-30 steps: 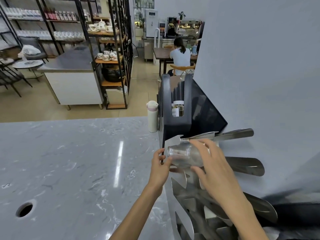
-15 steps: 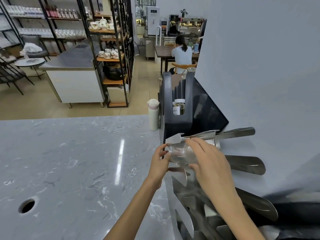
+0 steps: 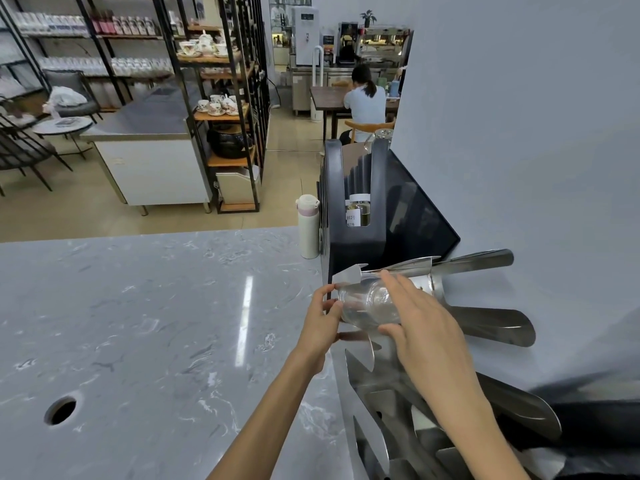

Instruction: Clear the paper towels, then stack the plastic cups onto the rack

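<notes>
Both hands, left hand (image 3: 320, 327) and right hand (image 3: 424, 327), fingers curled, grip the clear plastic cup (image 3: 369, 306) lying sideways, base leftward, in the shiny steel rack (image 3: 485, 323) at the grey marble counter (image 3: 156, 323)'s right edge.

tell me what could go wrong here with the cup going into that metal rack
1. The clear cup lies on its side, pinched between the left hand at its base and the right hand over its body; it could slip and roll onto the counter.
2. The rack has thin metal fins right by the fingers, so a knuckle might scrape or the cup might snag.
3. The white bottle stands close behind and could be bumped.
</notes>
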Demonstrator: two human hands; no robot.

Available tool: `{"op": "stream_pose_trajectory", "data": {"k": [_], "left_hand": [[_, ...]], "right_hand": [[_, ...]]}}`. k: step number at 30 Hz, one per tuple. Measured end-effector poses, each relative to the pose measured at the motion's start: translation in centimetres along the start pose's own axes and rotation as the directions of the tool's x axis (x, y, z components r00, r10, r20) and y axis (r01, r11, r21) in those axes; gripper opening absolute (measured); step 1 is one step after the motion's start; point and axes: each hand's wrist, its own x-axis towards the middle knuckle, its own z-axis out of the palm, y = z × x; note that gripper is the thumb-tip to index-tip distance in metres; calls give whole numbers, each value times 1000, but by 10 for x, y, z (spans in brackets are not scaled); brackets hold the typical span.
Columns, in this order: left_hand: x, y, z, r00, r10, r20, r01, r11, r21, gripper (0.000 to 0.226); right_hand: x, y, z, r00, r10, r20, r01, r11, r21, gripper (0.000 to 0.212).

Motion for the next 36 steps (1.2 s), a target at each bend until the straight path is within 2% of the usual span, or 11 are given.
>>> {"op": "stream_pose_trajectory", "data": {"k": [6,12,17,21,23,26,30,33,36], "left_hand": [[-1,-1,-1,1000,0,-4,0,1000,19,35],[-2,-4,0,1000,-14,-4,15,1000,20,45],[-5,-3,2,999,-20,-43,21,1000,22,43],[-26,-8,2,1000,11,-7,-11,1000,-22,31],[-35,-13,1,1000,26,13,-25,1000,-12,32],[-45,-13,1,998,15,56,-15,1000,4,36],[-48,-7,5,994,19,105,-29,995,93,42],[-48,-4,6,993,-12,116,-5,988,151,45],[-48,-1,3,989,28,143,-49,988,149,40]], "right_hand": [[0,-5,2,991,129,-20,-128,991,43,76],[0,3,-4,994,92,64,-94,995,32,82],[0,3,0,996,77,36,-79,996,48,82],[-9,6,5,1000,16,16,-17,999,30,86],[-14,9,5,1000,-7,12,6,999,35,89],[-15,8,5,998,-59,-38,61,997,53,80],[-12,7,7,994,-3,-106,16,992,121,74],[-15,6,8,992,-14,-122,26,995,92,74],[-15,5,10,994,-16,-111,18,1000,23,77]]}}
